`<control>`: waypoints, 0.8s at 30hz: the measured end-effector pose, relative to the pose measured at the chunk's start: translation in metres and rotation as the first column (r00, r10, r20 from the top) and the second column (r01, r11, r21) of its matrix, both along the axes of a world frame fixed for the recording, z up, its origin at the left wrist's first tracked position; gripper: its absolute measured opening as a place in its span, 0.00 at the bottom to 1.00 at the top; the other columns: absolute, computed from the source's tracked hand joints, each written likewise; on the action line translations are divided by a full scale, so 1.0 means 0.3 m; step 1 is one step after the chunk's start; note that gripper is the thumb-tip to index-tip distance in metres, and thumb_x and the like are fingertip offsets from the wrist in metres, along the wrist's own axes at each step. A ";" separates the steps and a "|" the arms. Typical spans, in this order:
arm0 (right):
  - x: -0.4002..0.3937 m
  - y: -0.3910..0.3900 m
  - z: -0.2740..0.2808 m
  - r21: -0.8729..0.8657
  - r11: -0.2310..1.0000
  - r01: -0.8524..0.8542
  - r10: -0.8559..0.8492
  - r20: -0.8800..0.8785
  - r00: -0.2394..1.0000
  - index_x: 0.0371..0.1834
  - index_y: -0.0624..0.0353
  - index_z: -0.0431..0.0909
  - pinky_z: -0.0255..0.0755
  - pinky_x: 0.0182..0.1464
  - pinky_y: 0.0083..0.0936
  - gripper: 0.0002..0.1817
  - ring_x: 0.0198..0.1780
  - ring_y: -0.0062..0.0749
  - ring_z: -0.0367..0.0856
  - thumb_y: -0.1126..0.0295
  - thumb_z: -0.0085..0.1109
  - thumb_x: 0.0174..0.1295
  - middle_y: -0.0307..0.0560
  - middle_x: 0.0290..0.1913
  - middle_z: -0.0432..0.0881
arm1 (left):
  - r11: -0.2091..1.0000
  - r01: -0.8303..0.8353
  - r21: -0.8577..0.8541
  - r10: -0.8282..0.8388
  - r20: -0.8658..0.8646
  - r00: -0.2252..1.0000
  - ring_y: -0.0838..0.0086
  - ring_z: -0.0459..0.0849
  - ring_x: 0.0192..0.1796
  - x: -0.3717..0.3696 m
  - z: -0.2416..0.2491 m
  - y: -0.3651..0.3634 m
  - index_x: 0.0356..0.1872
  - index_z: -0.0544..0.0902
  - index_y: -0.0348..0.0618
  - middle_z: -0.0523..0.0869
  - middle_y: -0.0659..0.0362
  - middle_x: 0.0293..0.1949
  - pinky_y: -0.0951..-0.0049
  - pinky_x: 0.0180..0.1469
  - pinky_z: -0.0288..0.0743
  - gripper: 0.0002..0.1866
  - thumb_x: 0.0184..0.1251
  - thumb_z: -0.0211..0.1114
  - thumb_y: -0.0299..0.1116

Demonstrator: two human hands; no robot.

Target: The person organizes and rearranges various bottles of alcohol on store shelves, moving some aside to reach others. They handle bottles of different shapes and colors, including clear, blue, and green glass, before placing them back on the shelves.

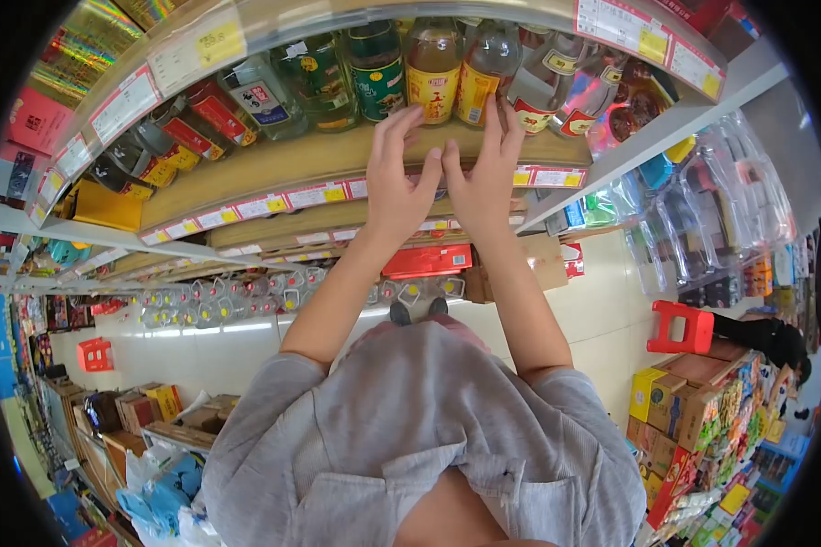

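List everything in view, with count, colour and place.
Yellow-labelled bottles: two, yellow, behind the fingertips.
Green bottles: two, green, beside those, left.
Other bottles: several, mixed, same shelf.
Shelf board: one, tan, under the bottles.
Price tags: many, white and yellow, shelf edges.
Red box: one, red, low centre.
Jugs: many, clear, low left.
Stool: at least one, red, right.
Hanging packs: several, clear, upper right.
Cartons: several, brown and yellow, lower sides.
Plastic bags: some, blue, lower left.
Shoes: two, dark, centre.
Shirt: one, grey, bottom.
Left hand: one, bare, before the bottles.
Right hand: one, bare, alongside.
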State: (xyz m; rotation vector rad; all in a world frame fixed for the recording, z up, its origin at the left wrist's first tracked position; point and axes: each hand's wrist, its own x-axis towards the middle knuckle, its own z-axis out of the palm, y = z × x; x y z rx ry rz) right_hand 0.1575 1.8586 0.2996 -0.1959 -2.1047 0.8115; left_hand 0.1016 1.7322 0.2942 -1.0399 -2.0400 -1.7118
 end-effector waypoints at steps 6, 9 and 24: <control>0.015 0.052 -0.027 -0.041 0.998 -0.044 0.044 -0.020 0.999 0.83 0.71 0.59 0.61 0.79 0.52 0.41 0.79 0.68 0.63 0.72 0.66 0.68 0.72 0.78 0.63 | 0.990 -0.140 -0.003 0.119 -0.512 0.851 0.53 0.85 0.65 -0.021 0.285 0.128 0.68 0.79 0.35 0.83 0.43 0.61 0.58 0.61 0.83 0.22 0.76 0.67 0.29; 0.030 0.081 -0.037 -0.093 0.991 -0.098 0.092 -0.076 0.993 0.81 0.70 0.62 0.61 0.79 0.50 0.39 0.78 0.65 0.64 0.73 0.65 0.68 0.69 0.77 0.65 | 0.900 -0.371 -0.229 0.178 -0.583 0.793 0.53 0.89 0.56 -0.066 0.448 0.213 0.61 0.81 0.34 0.88 0.42 0.54 0.56 0.54 0.84 0.19 0.75 0.70 0.33; 0.243 0.330 -0.074 -0.237 0.965 -0.114 0.079 -0.152 0.985 0.60 0.65 0.80 0.78 0.51 0.30 0.16 0.43 0.33 0.86 0.76 0.62 0.71 0.48 0.44 0.84 | 0.904 -0.319 -0.285 0.118 -0.550 0.827 0.44 0.86 0.53 -0.139 0.547 0.294 0.61 0.80 0.36 0.87 0.41 0.50 0.49 0.55 0.79 0.22 0.69 0.75 0.32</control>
